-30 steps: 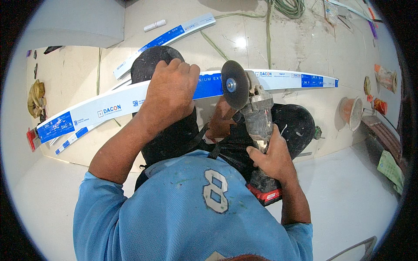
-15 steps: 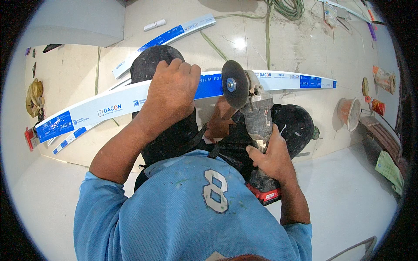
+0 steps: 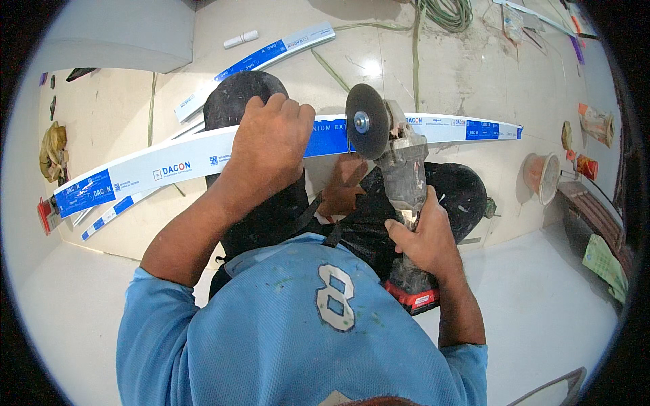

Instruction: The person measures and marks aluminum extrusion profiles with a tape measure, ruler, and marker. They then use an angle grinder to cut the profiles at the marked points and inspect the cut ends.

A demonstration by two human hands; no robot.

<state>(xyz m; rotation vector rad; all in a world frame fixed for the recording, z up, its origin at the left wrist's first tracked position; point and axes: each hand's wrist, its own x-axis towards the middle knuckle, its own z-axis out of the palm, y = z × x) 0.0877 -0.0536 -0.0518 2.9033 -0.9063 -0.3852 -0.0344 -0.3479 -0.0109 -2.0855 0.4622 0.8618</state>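
My left hand [image 3: 274, 142] is wrapped over a long white profile strip [image 3: 145, 169] with blue-and-white film, which lies crosswise over my knees. My right hand [image 3: 426, 233] grips a worn grey cordless angle grinder [image 3: 403, 169] by its body, with a red-and-black battery [image 3: 413, 298] at the near end. The thin dark cutting disc [image 3: 365, 125] stands on edge across the strip, a little right of my left hand. A thin dark line crosses the blue film beside the disc. Whether the disc touches the strip is hard to tell, and it hides part of the strip.
More film-covered strips [image 3: 298, 42] lie on the tiled floor beyond my left knee, with a white tube [image 3: 241, 39] near them. A coiled green hose [image 3: 447, 13] is at the far side. On the right stand a bucket [image 3: 542, 177] and a brown slatted piece [image 3: 592, 213].
The grinder and its disc have shifted slightly away from me, and a dark line now shows on the film beside the disc. My left hand keeps its hold on the strip.
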